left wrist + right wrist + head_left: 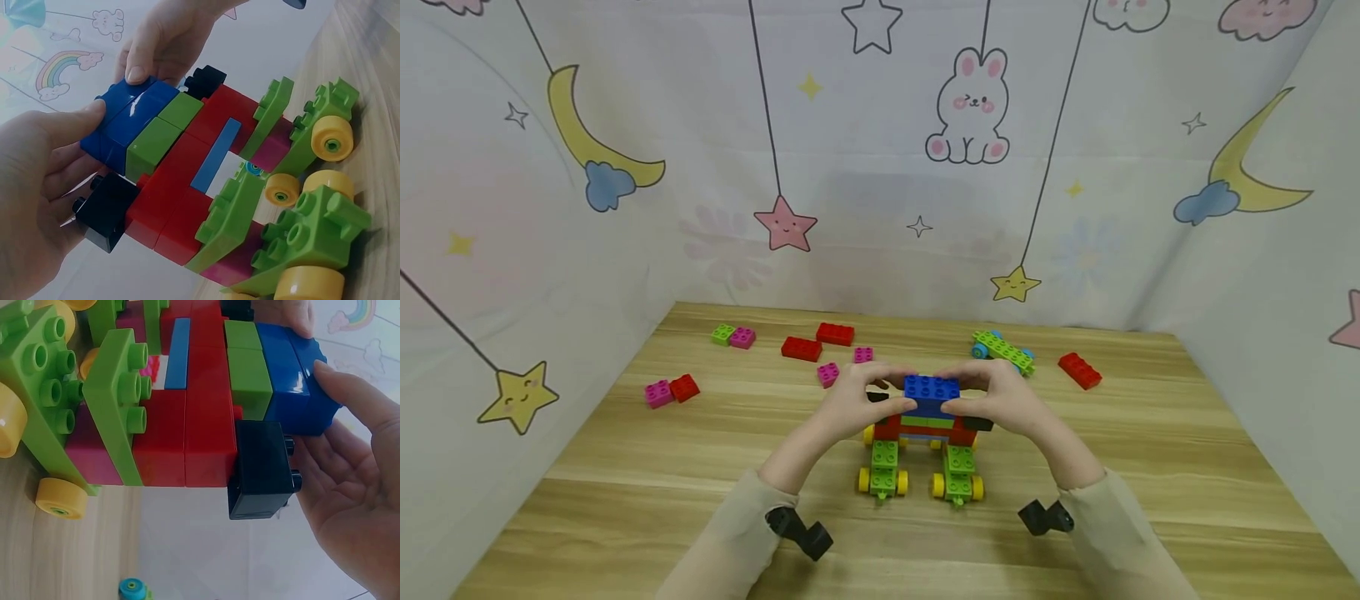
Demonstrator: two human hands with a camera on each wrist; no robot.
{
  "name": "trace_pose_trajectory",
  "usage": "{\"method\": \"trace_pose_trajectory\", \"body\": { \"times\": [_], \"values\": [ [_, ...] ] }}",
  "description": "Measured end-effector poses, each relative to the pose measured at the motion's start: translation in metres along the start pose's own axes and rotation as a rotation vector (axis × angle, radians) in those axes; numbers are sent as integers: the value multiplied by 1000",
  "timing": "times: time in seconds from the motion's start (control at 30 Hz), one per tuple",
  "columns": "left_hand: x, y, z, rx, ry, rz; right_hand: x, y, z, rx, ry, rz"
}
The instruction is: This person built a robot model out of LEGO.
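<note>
A toy brick structure stands on the wooden table, on two green wheeled bases [883,467] with yellow wheels. Its body has red bricks [175,169], a light blue plate [216,156] and green bricks [249,375]. Two stacked blue bricks [931,392] form the top, resting on the green layer. My left hand [868,398] pinches the left end of the blue bricks between thumb and fingers. At the opposite end, my right hand [1000,400] grips them likewise. Black bricks [262,469] stick out at either side of the body, below the hands.
Behind the structure lie red bricks [801,348] and small magenta bricks [828,374]. To the left are a magenta and red pair [672,390] and a green and magenta pair [733,336]. A green wheeled base [1000,351] and another red brick [1079,371] lie at back right.
</note>
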State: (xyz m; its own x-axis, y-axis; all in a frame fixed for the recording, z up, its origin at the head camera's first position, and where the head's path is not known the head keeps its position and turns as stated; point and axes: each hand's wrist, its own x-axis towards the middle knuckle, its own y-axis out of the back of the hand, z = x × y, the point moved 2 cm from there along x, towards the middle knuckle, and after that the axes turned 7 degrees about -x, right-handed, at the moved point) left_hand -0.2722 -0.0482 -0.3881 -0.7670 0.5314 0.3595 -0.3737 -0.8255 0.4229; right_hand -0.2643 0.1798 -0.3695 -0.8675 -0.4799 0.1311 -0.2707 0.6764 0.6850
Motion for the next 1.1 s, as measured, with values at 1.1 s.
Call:
{"method": "trace_pose_trajectory", "body": {
  "times": [1.1],
  "values": [
    [0, -1, -1, 15, 33, -22, -1, -3, 5, 49, -30, 3]
  ]
}}
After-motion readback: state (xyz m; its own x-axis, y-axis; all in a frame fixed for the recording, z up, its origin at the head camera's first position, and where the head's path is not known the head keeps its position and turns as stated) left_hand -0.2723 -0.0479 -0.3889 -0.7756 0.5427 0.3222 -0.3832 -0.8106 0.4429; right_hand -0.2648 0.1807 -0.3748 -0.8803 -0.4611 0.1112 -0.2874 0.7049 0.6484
